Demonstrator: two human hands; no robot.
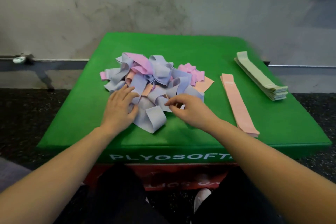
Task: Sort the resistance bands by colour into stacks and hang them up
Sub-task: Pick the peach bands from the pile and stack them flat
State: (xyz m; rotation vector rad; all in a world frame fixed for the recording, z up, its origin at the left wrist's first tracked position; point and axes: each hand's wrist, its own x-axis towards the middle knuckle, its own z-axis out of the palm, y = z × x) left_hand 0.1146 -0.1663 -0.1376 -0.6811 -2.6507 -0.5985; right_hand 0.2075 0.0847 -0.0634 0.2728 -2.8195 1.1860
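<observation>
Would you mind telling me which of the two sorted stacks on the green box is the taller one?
The pale green stack, farthest right on the green box, is taller: many layers show at its near end. The peach stack beside it lies much flatter.

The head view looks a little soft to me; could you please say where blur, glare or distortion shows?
Head view: wide-angle bending bows the green plyo box edges; motion blur smears its far-right corner; the peach stack shows faint glare; lighting is even, shadows soft.
</observation>
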